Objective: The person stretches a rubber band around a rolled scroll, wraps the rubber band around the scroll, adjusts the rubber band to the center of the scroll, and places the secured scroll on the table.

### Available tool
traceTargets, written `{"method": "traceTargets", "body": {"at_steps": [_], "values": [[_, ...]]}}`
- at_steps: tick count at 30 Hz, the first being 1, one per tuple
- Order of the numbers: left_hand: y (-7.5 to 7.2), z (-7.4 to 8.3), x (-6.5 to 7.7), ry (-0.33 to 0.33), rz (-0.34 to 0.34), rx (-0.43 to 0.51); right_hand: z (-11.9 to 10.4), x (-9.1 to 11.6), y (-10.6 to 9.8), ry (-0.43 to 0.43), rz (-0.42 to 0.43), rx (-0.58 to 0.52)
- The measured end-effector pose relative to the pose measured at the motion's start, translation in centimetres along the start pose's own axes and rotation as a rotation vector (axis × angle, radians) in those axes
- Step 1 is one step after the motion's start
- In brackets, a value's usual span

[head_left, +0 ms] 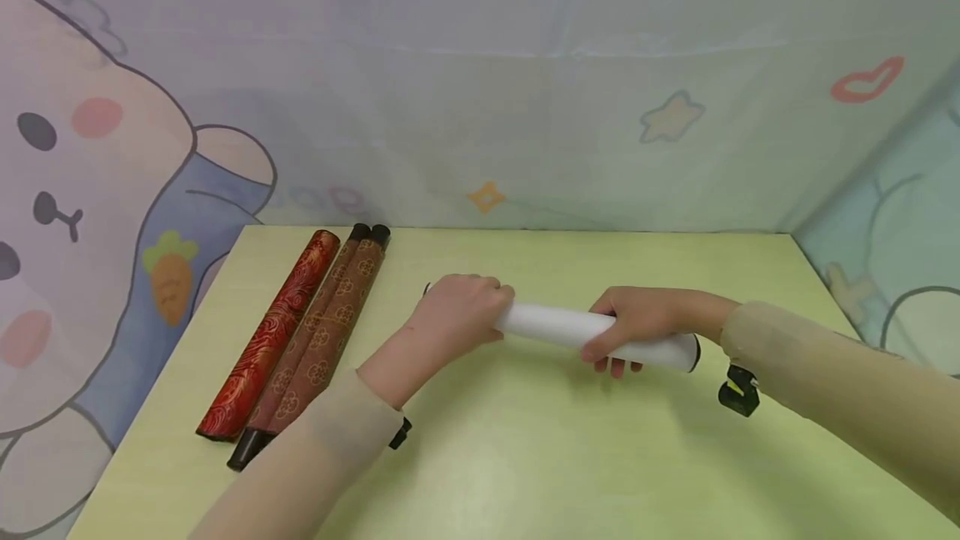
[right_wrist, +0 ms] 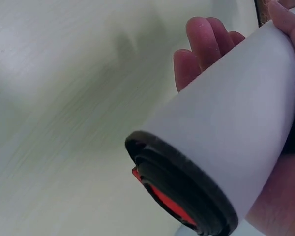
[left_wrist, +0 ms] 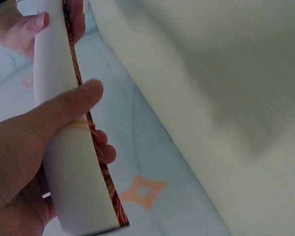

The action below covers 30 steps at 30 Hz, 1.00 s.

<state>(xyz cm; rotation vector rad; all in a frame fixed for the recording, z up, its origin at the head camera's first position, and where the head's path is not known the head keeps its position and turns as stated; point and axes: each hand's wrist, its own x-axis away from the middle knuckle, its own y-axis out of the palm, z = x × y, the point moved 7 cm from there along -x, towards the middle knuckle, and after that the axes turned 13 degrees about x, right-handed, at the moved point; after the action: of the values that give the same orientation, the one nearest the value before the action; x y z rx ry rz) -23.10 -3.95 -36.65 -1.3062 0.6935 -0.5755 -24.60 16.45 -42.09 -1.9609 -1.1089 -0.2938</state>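
Both hands hold a white-backed roll (head_left: 555,325) above the table, lying crosswise and sloping slightly down to the right. My left hand (head_left: 461,311) grips its left part, thumb laid across the white surface in the left wrist view and fingertips showing past the far edge. Toward the right end, my right hand (head_left: 641,315) is wrapped round the roll, thumb in front and fingers beneath. A strip of red patterned material (left_wrist: 106,179) shows along the roll's edge in the left wrist view. In the right wrist view, dark wound layers with some red appear at its end (right_wrist: 182,187).
On the table's (head_left: 510,457) left side lies a red roll with gold swirls (head_left: 273,327). Beside it are two brown flower-patterned rolls (head_left: 330,319) with black ends, side by side. A cartoon-printed cloth (head_left: 465,107) hangs behind the table's back edge.
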Motion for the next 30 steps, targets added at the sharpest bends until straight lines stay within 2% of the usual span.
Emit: {"method": "traceTargets", "body": {"at_steps": [4, 7, 10, 15, 19, 22, 25, 30], "values": [[-0.7, -0.9, 0.7, -0.018, 0.016, -0.012, 0.3, 0.5, -0.2, 0.014, 0.01, 0.0], [-0.9, -0.8, 1.0, 0.027, 0.076, -0.051, 0.3, 0.5, -0.2, 0.011, 0.013, 0.002], [-0.5, 0.0, 0.7, 0.071, 0.105, -0.085, 0.1, 0.4, -0.2, 0.0, 0.008, 0.009], [0.0, 1.1, -0.1, 0.118, 0.083, -0.054, -0.3, 0.0, -0.3, -0.014, 0.012, 0.025], [-0.5, 0.4, 0.3, 0.062, 0.053, -0.033, -0.4, 0.2, -0.6, 0.004, 0.014, 0.017], [-1.0, -0.2, 0.6, 0.033, 0.084, -0.07, -0.4, 0.4, -0.8, 0.017, 0.018, 0.005], [-1.0, 0.1, 0.5, 0.066, 0.112, -0.08, -0.5, 0.3, -0.9, 0.01, 0.014, 0.002], [-0.3, 1.0, -0.4, 0.103, 0.103, -0.025, -0.6, 0.0, -0.8, -0.006, 0.016, 0.012]]}}
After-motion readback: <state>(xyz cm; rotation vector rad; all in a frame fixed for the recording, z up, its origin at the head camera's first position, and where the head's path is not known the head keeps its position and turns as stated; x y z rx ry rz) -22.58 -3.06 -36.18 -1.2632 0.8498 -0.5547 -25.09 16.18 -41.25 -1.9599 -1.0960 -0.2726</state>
